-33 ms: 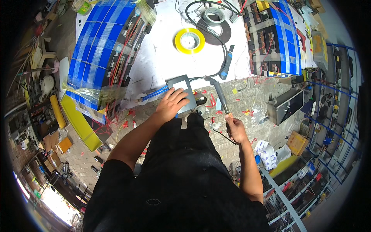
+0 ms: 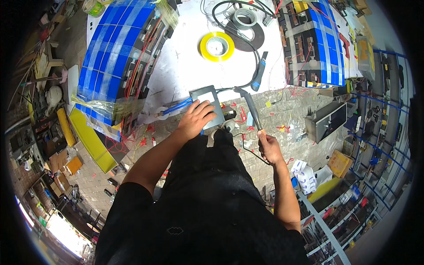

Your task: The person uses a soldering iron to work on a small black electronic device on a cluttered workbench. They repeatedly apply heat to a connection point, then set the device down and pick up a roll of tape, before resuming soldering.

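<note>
My left hand [image 2: 197,119] lies on a flat dark grey box [image 2: 211,108] with a white label, its fingers spread over the face. Blue wires [image 2: 176,106] run out from the box's left side, and dark cables leave its right. The box overlaps the near edge of the white-topped table [image 2: 176,70]. My right hand [image 2: 270,149] is closed round the handle of a long dark corded tool [image 2: 251,108] with an orange band by my fingers. Its bent far end sits beside the cables; whether they touch, I cannot tell. The tool's exact kind is unclear.
Blue battery packs [image 2: 108,57] with red wires stand at left and another pack [image 2: 329,48] at right. Between them lie a yellow tape roll [image 2: 204,47], a grey tape roll [image 2: 236,18] and a blue-black cutter [image 2: 261,70]. Red scraps litter the brick floor [image 2: 282,115].
</note>
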Motion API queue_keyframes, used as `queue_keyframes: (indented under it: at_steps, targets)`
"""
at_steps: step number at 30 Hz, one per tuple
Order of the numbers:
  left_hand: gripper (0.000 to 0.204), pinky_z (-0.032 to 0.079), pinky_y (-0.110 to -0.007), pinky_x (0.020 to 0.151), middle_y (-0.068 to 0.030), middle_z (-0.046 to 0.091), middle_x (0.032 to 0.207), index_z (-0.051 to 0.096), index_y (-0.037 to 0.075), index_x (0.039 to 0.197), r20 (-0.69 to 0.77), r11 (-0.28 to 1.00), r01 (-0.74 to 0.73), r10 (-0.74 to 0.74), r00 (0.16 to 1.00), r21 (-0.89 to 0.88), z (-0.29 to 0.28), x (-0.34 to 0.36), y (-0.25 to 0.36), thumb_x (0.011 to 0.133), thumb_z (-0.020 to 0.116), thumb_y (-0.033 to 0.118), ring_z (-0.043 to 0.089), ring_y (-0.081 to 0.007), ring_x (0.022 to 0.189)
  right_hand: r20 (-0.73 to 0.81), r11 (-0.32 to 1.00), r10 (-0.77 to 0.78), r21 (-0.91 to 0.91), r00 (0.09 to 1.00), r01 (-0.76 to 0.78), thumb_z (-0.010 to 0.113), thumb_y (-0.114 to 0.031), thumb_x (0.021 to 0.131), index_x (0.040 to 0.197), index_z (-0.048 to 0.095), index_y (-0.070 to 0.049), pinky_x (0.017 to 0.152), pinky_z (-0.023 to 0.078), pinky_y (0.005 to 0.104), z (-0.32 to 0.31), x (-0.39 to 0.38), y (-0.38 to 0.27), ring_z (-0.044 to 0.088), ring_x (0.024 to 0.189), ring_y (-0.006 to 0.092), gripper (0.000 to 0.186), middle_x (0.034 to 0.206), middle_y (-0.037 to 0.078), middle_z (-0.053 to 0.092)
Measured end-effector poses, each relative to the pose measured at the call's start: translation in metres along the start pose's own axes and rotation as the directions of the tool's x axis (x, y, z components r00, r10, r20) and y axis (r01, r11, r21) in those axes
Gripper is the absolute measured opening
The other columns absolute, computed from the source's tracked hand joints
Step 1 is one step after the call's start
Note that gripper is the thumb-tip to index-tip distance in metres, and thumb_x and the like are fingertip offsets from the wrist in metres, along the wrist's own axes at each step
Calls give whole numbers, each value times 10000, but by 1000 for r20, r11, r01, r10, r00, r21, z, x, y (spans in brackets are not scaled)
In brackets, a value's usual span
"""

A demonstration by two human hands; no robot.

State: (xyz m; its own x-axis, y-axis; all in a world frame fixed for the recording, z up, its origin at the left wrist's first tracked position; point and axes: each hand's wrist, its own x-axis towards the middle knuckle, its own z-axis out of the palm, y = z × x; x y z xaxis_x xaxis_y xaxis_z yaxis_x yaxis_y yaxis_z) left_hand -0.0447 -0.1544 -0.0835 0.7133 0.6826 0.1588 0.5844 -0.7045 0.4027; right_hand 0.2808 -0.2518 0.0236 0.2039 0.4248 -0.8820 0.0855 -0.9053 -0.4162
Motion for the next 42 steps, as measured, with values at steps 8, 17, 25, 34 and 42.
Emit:
queue_keyframes:
  at_steps: [8,17,25,34,42]
  targets:
    - [297,310,-468,1224,20,605,1386,671,223,1213,14,997,30,-31,999,67,4,-3,1,928,606,172,497,-208,1415,-2,998,-15,-61,1000,15,630,-600,1020,775,518,-135,367,339,265,3,-1,3,386,420,61,538,588,-59,438]
    - [635,272,-526,1254,-84,503,1561,606,160,1427,82,990,138,-136,987,-13,-8,-2,8,814,651,1,405,-339,1499,18,998,-20,-51,1000,21,627,-599,1021,798,524,-126,373,340,269,5,-3,3,388,429,63,533,591,-56,442]
    - [793,304,-518,1219,-171,512,1498,513,66,1468,129,795,480,-468,874,-370,-33,-16,35,706,732,28,418,-406,1449,6,999,-23,-39,1000,23,627,-582,1030,810,537,-118,378,320,270,5,-5,4,388,435,58,521,599,-57,441]
    - [487,595,-355,781,-118,695,1041,543,-35,1267,532,-298,641,-821,206,-708,58,-13,8,937,818,194,700,-190,917,13,1000,-9,-29,1000,9,634,-586,1024,791,531,-124,372,326,267,4,-5,-1,389,428,61,528,598,-55,443]
    - [415,634,-425,862,-101,715,1186,570,127,1314,655,-564,334,-658,371,-755,6,10,12,954,762,52,716,-224,1081,-3,1000,-5,-31,1000,5,644,-593,1015,790,549,-101,358,305,279,0,-4,-1,390,387,72,549,560,-41,444]
